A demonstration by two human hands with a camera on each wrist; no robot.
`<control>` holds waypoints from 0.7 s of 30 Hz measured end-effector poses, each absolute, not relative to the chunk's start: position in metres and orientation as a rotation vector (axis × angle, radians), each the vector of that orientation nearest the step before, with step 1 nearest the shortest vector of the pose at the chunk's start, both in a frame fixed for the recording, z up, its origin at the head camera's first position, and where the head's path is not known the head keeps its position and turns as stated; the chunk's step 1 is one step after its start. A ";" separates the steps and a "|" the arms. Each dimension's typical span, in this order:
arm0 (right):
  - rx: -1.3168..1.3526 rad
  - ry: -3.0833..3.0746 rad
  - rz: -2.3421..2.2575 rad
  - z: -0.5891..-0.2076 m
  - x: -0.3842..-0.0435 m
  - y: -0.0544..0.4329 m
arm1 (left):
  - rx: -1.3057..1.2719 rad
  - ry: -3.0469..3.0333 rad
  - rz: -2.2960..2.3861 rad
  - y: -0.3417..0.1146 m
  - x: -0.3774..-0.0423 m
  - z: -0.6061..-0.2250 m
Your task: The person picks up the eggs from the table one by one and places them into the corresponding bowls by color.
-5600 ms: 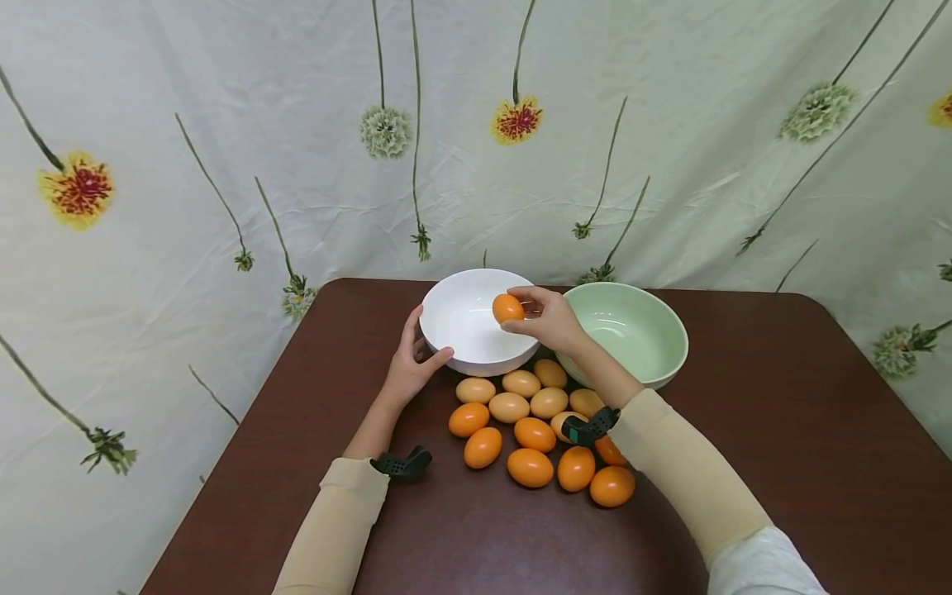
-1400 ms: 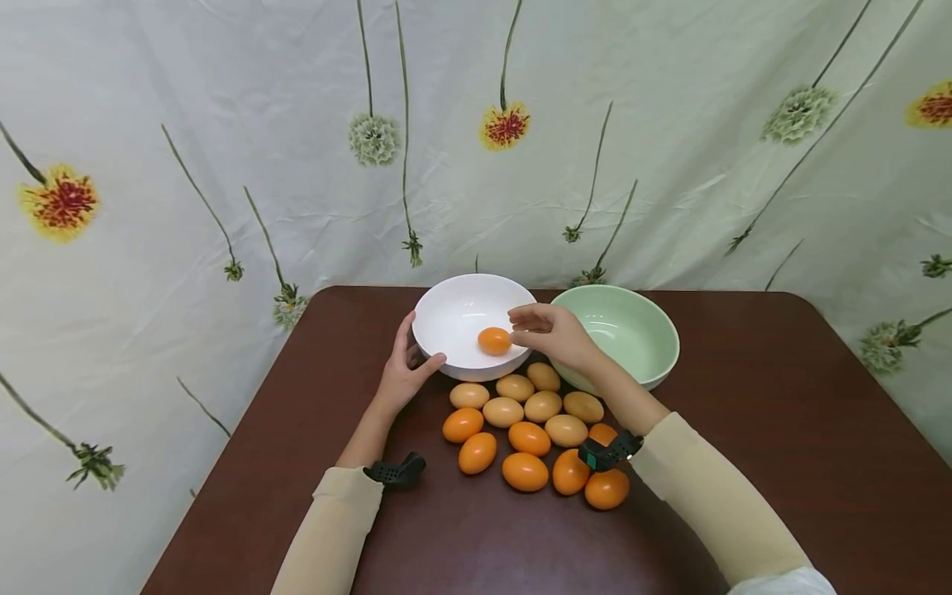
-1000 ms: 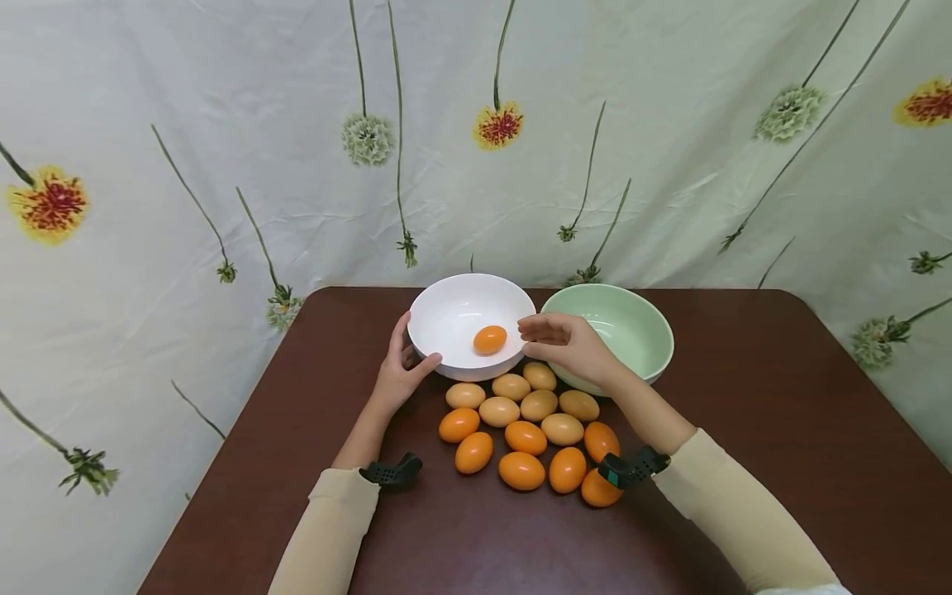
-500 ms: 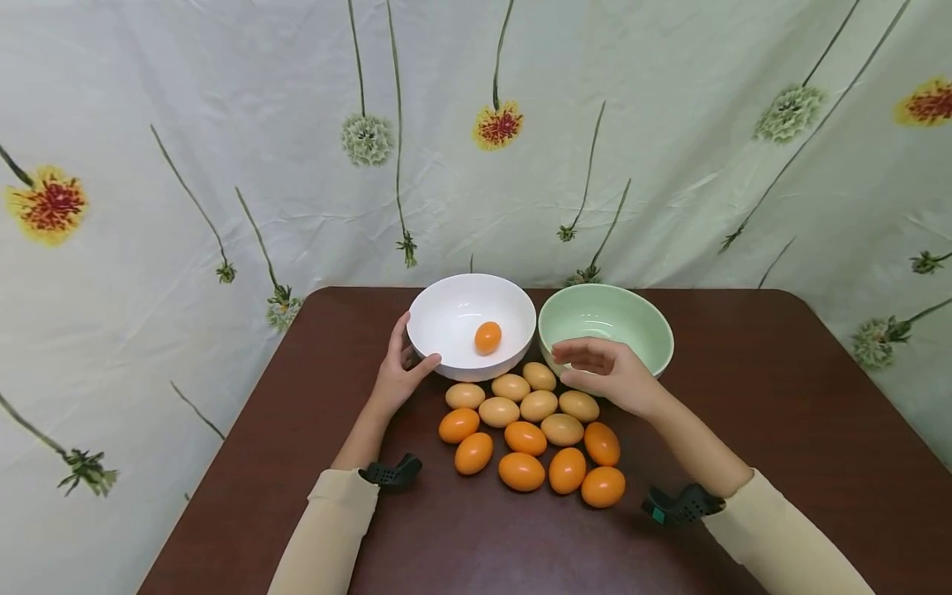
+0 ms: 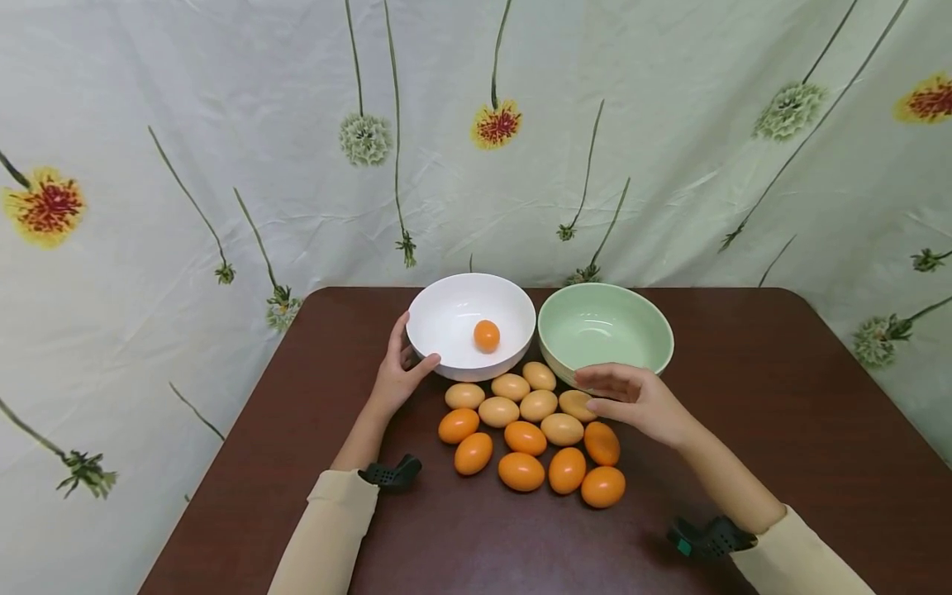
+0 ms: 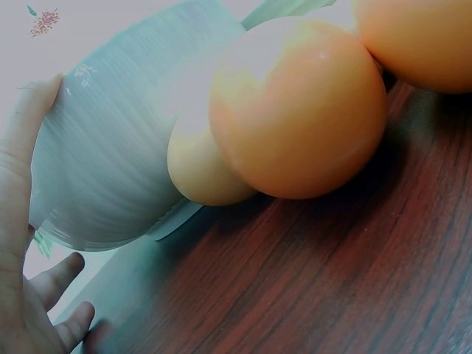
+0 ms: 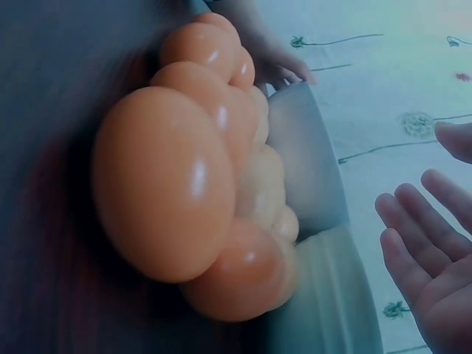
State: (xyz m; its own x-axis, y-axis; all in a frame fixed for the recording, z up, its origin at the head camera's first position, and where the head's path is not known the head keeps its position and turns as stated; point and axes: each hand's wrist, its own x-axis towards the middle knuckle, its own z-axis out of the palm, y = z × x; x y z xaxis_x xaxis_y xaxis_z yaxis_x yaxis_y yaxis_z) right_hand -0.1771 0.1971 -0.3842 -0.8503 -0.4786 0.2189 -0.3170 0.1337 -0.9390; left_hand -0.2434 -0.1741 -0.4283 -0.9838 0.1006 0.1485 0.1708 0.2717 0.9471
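Observation:
My left hand (image 5: 400,372) holds the white bowl (image 5: 446,330) at its left side, thumb at the front rim. One orange egg (image 5: 487,335) lies inside that bowl. Nothing is in my right hand (image 5: 645,405), whose fingers are loosely bent and extend over the front rim of the green bowl (image 5: 595,318). Its thumb tip overlaps a tan egg (image 5: 574,405) in the head view. In the right wrist view the palm and spread fingers (image 7: 413,258) show, apart from the nearby eggs. Several tan and orange eggs, such as this orange egg (image 5: 521,471), lie grouped before the bowls.
The two bowls stand side by side at the back of a dark brown table (image 5: 751,372). A pale curtain (image 5: 669,124) with printed flowers hangs behind it. Black wrist straps (image 5: 392,473) sit on both forearms. The tan eggs lie closest to the bowls, the orange ones mostly nearer the person.
My right hand let go of the orange egg in the white bowl, then moved right and nearer to the table eggs. The egg turned slightly. My left hand stays on the bowl.

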 end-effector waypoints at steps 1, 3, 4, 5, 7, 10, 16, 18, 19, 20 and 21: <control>-0.808 2.259 -1.815 -0.386 -0.176 0.199 | -0.264 -2.457 -1.841 -0.174 -0.244 -0.428; -0.830 2.262 -1.814 -0.391 -0.174 0.202 | -0.265 -2.457 -1.840 -0.175 -0.243 -0.428; -0.843 2.264 -1.815 -0.393 -0.173 0.204 | -0.264 -2.457 -1.839 -0.175 -0.243 -0.428; -0.855 2.263 -1.816 -0.395 -0.172 0.206 | -0.263 -2.459 -1.839 -0.175 -0.243 -0.428; -0.873 2.249 -1.827 -0.400 -0.171 0.208 | -0.260 -2.461 -1.839 -0.176 -0.243 -0.428; -0.883 2.225 -1.843 -0.407 -0.169 0.213 | -0.261 -2.461 -1.841 -0.176 -0.243 -0.427; -0.867 2.217 -1.864 -0.421 -0.165 0.220 | -0.275 -2.453 -1.850 -0.174 -0.243 -0.426; -0.864 2.213 -1.873 -0.426 -0.165 0.221 | -0.281 -2.447 -1.851 -0.174 -0.243 -0.426; -0.865 2.212 -1.876 -0.428 -0.164 0.222 | -0.284 -2.444 -1.852 -0.174 -0.243 -0.426; -0.863 2.211 -1.882 -0.430 -0.164 0.223 | -0.286 -2.441 -1.851 -0.174 -0.242 -0.426; -0.862 2.210 -1.886 -0.431 -0.164 0.224 | -0.288 -2.439 -1.850 -0.174 -0.242 -0.427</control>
